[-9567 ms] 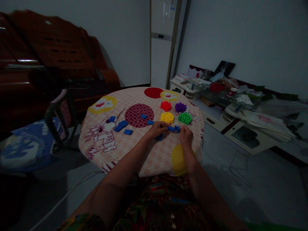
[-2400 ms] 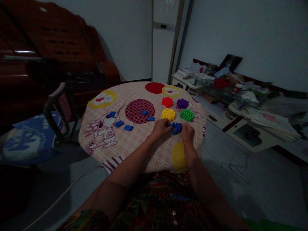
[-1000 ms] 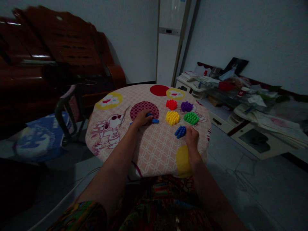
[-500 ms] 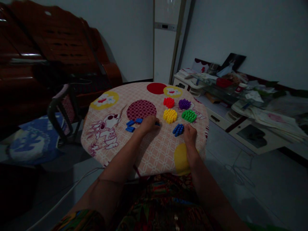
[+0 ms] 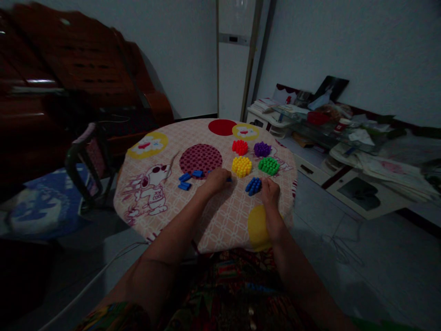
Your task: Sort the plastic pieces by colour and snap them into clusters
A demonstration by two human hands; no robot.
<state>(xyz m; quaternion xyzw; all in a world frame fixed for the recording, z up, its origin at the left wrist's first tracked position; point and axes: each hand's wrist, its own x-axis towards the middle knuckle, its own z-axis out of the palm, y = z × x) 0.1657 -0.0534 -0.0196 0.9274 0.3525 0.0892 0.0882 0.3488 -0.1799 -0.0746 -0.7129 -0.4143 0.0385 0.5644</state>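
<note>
Four clusters (image 5: 241,167) look finished; the right hand (image 5: 271,191) pinches a blue cluster (image 5: 253,185); left hand (image 5: 219,178) curled, grip unclear; loose blue pieces (image 5: 184,186) at nine o'clock.

On the right half of the round cloth-covered worktop (image 5: 223,223), a red knobbed plastic cluster (image 5: 240,147) lies left of a purple knobbed plastic cluster (image 5: 262,149). Before them, a yellow knobbed plastic cluster (image 5: 241,167) lies left of a green knobbed plastic cluster (image 5: 269,166). Nearer the front edge lies a blue knobbed plastic cluster (image 5: 253,186); left of it, small blue plastic blocks (image 5: 184,185).
</note>
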